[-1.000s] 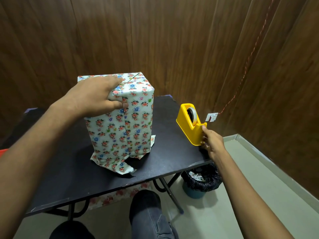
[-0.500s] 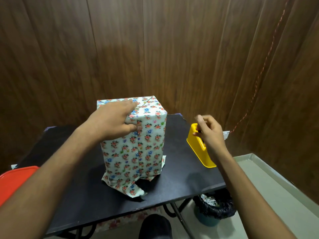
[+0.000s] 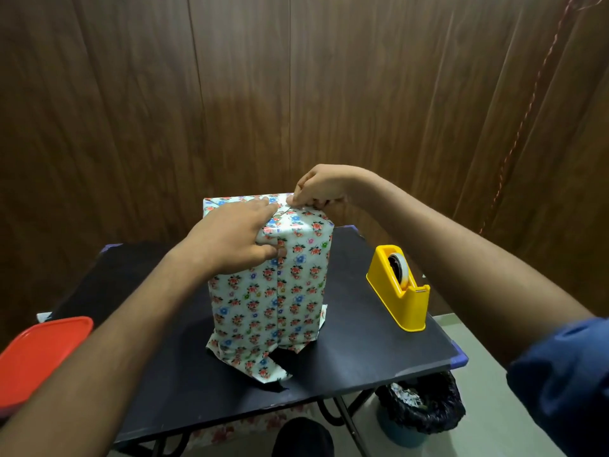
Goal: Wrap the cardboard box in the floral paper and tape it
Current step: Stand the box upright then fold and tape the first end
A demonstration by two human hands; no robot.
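The cardboard box stands upright on the black table (image 3: 362,351), fully covered by the floral paper (image 3: 280,291); loose paper flaps spread at its base. My left hand (image 3: 237,242) lies flat over the top front edge and presses the folded paper down, thumb on the front seam. My right hand (image 3: 318,189) is at the top's far right corner, fingertips pinched against the paper; a piece of tape between them is too small to make out. The yellow tape dispenser (image 3: 400,288) sits on the table to the right of the box.
A red plastic lid (image 3: 36,357) lies at the table's left edge. Below the table's right corner stands a bin with a black liner (image 3: 421,410). A wooden wall is close behind the table. More floral paper (image 3: 250,427) lies on the floor under the table.
My right hand left the tape dispenser and moved up and left to the top of the box. The left hand kept pressing the paper. The camera view tilted upward.
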